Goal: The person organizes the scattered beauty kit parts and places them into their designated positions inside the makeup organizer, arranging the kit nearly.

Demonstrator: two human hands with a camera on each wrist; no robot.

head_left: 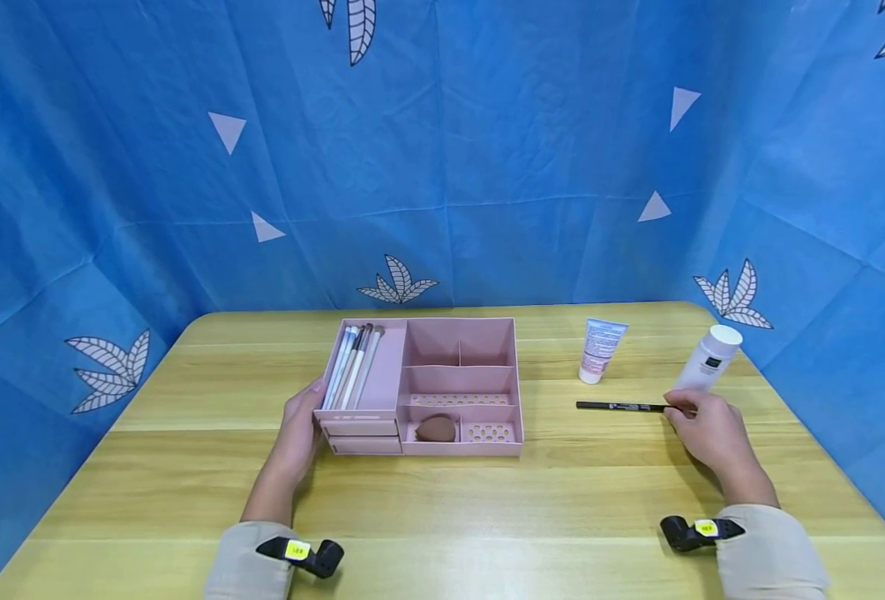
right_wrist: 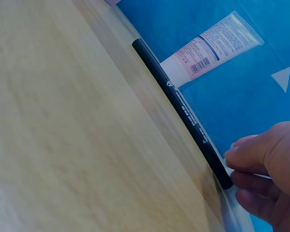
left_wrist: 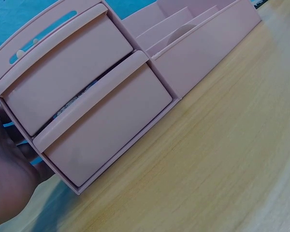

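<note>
My left hand (head_left: 297, 427) rests against the left side of a pink desktop organizer (head_left: 459, 450), its fingers extended along that wall in the left wrist view. Several makeup brushes (head_left: 354, 367) lie on the organizer's left top section, above two closed drawers (left_wrist: 101, 121). A brown makeup sponge (head_left: 437, 428) sits in a front compartment. On the right, my right hand (head_left: 715, 435) pinches the right end of a slim black cosmetic pen (head_left: 615, 406) between thumb and fingers. White print runs along the pen's barrel. Whether the pen touches the table, I cannot tell.
Behind the pen, a small squeeze tube (head_left: 602, 350) stands on its cap. A white bottle (head_left: 708, 358) is just beyond my right hand. The wooden table (head_left: 442, 517) meets a blue patterned cloth (head_left: 442, 167) at its back and sides.
</note>
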